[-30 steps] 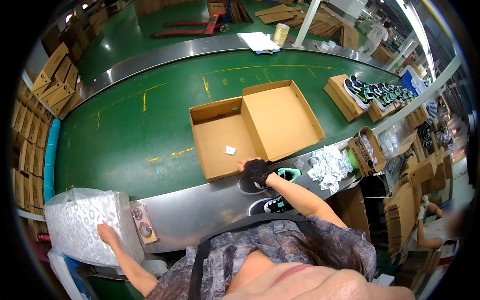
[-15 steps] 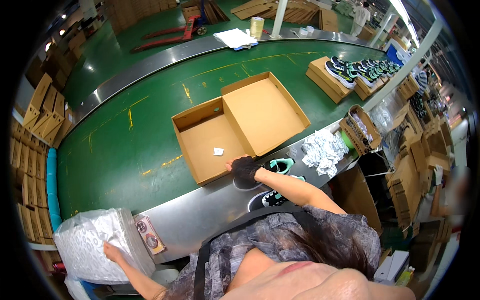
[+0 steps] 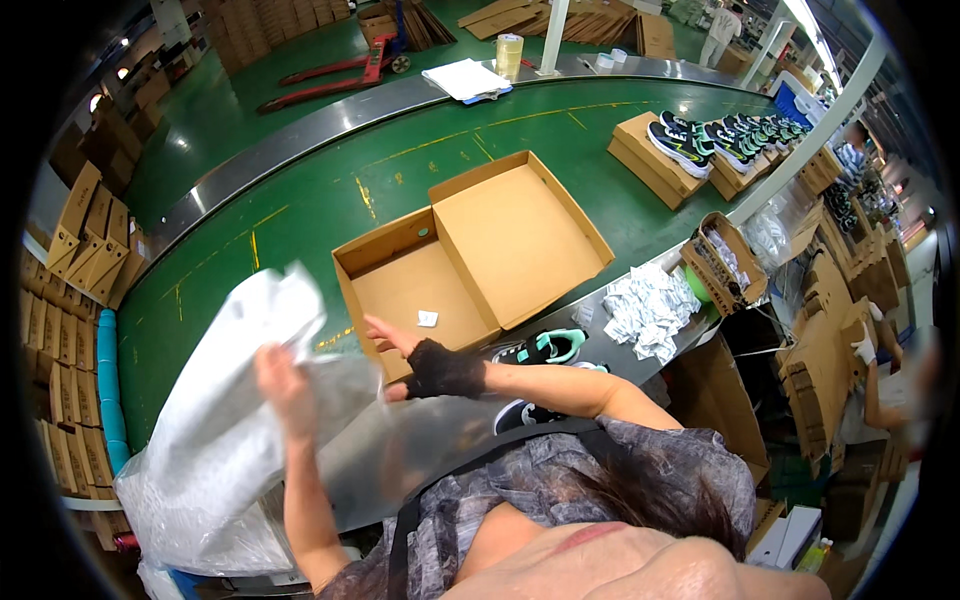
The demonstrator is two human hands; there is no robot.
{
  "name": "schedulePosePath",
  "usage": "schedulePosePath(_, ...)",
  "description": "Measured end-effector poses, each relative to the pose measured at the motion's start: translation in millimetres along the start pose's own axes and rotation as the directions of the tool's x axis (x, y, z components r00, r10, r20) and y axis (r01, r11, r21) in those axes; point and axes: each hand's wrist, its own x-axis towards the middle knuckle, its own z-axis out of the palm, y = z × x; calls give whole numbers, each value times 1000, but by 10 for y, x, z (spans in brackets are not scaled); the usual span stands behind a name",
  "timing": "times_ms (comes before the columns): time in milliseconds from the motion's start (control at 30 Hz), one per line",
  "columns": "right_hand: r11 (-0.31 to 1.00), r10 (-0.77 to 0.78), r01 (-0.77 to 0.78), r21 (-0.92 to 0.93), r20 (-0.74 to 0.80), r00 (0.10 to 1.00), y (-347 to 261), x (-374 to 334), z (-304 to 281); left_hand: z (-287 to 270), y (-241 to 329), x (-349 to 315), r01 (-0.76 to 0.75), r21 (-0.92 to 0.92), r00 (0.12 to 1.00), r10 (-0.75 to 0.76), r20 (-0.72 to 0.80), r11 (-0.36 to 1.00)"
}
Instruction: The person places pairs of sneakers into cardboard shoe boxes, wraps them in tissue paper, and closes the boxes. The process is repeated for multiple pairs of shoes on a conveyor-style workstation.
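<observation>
My left hand (image 3: 285, 385), smeared by motion, grips a thin white sheet of wrapping paper (image 3: 235, 345) and holds it up over a plastic-wrapped stack (image 3: 160, 510). My right hand (image 3: 425, 368), in a black fingerless glove, has its fingers apart beside the sheet's right edge; whether it touches the sheet is unclear. Just beyond it an open brown shoe box (image 3: 375, 280) lies on the green belt, its lid (image 3: 525, 240) folded back to the right. A small white packet (image 3: 427, 318) sits inside the box. Two dark shoes with mint trim, one a sneaker (image 3: 545, 347), rest near my right forearm.
A heap of white packets (image 3: 650, 305) lies on the metal ledge beside a small carton (image 3: 725, 260). Further right, sneakers (image 3: 685, 145) stand on boxes along the belt. Stacked shoe boxes (image 3: 75, 340) line the left side. Paper and tape rolls (image 3: 508, 55) sit on the far rail.
My left hand has lifted the white sheet from the stack, up and to the right. My right hand has left the box's near edge and moved left, fingers spreading. The sheet now covers the phone.
</observation>
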Motion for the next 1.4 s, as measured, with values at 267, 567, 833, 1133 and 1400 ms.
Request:
schedulePosePath(267, 979, 101, -194, -58, -687, 719, 723, 184, -1345, 1515, 222, 312, -312, 81, 913, 276, 300, 947)
schedulePosePath(567, 781, -377, -516, -353, -924, 62, 1113, -934, -3482, 977, -1040, 35, -263, 742, 887, -148, 437, 617)
schedulePosePath(833, 267, -57, -906, -327, -944, 324, 854, -1472, -3304, 714, -1775, 188, 851, -67, 510, -788, 345, 521)
schedulePosePath(1133, 639, 285, 14, -769, 254, 924, 241, -2128, -1254, 1179, -1861, -6, 885, -450, 431, -581, 690, 122)
schedulePosePath(1400, 540, 634, -418, -730, 27, 773, 201, -2121, -925, 1421, -1568, -266, 796, -479, 594, -628, 502, 370)
